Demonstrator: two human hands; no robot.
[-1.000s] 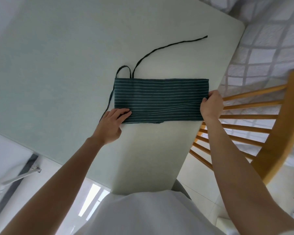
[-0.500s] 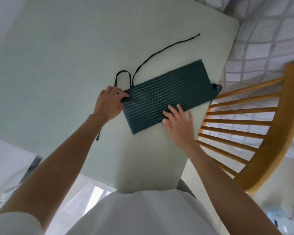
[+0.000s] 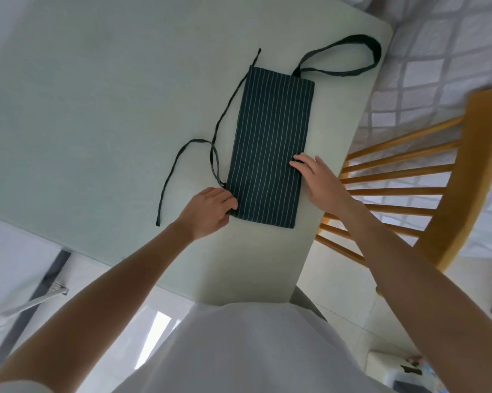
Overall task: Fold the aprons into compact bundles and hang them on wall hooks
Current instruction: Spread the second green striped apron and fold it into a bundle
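Turned since 0.5 s ago, the folded apron (image 3: 270,146) now lies lengthwise away from the person, its stripes running near to far, and a wide neck loop (image 3: 349,56) has come into view at its far right corner. It rests flat on the pale table (image 3: 83,109), close to the right edge.

Going left to right: a bright floor and a metal frame (image 3: 40,299) show below the table's near edge, blurred and hard to identify. 1 thin tie strap (image 3: 182,168) loops on the table left of the apron, and a 2nd runs up along its left side. The left hand (image 3: 208,214) is at the apron's near left corner, fingers (image 3: 229,201) curled at the edge; whether they pinch the cloth or only press it cannot be told. The right hand (image 3: 321,182) lies flat, fingers straight and spread, pressing the apron's right edge and hiding part of it.

Right of the table stands a wooden spindle-back chair (image 3: 451,188), partly behind the right forearm and blurred at the top. Behind it, a checked cover (image 3: 437,66) is cut off by the picture's edge. A white shirt (image 3: 239,350) fills the bottom.
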